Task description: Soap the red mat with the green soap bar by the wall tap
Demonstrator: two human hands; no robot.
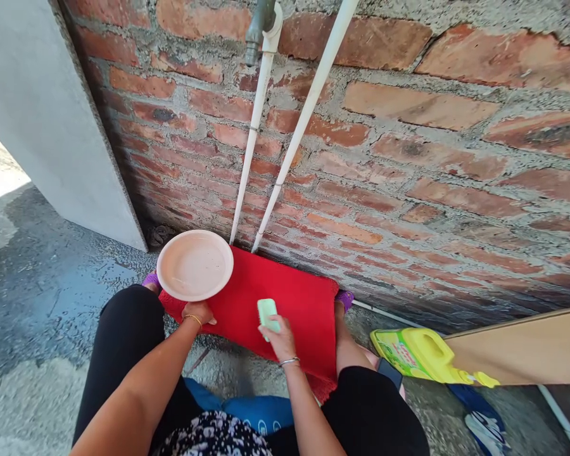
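My right hand (282, 337) is closed around a pale green scrubbing brush (266, 310), over a red mat (294, 285) spread between my feet. At the mat's left end is a pale pink basin (197, 235) with a smooth inside. Right below the near rim of this basin, my left hand (199, 311) lies at the front edge of the mat. Its fingers are partly hidden, so I cannot tell whether it grips the basin, grips the mat or only rests there.
Beyond the mat rises a brick wall (432, 152) with two white pipes (292, 149) and a tap (259, 31). To the right, a yellow detergent jug (420, 351) lies near a tan board (522, 345). A grey slab (61, 114) leans at left; the concrete floor (52, 278) is partly wet.
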